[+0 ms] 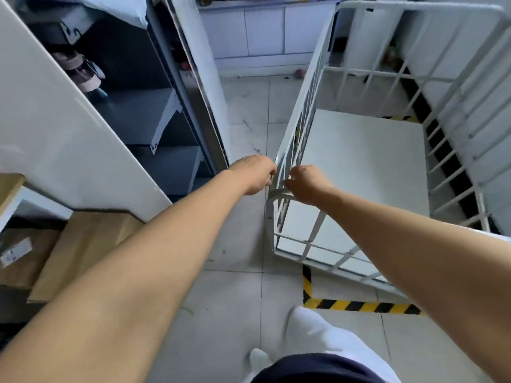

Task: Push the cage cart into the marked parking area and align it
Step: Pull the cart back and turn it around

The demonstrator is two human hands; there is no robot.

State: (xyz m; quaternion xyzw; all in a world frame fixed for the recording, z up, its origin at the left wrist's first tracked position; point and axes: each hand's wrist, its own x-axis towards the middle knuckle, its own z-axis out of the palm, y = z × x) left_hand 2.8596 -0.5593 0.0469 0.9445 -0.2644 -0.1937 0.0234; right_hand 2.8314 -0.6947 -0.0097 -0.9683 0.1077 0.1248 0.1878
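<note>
1. The cage cart [367, 161] stands to the right of the scene, a white wire cage with a flat white floor and nothing on it.
2. Its right side runs close along a white wall [470, 78] with a black skirting strip at the bottom.
3. Yellow-and-black floor tape [359, 305] marks a corner on the tiled floor [243, 299] just near of the cart; the cart's near left corner sits over the tape's short upright leg, and the near side of the cart lies at a slant to the long strip.
4. More of the same tape shows through the bars at the cart's far end.
5. The left hand [255, 174] is curled around the top rail at the cart's near left corner, fingers wrapped over the outside of the bar.
6. The right hand [307, 183] is closed on the same top rail just beside it, on the curved part of the corner; the two hands are near each other but apart.
7. To the left stands a grey shelf unit [143, 117] with shoes on an upper shelf, and cardboard boxes [83, 244] lie near left.
8. White cupboards [265, 31] line the far wall.
9. A white shoe [309, 327] shows at the near edge, just near of the tape.
</note>
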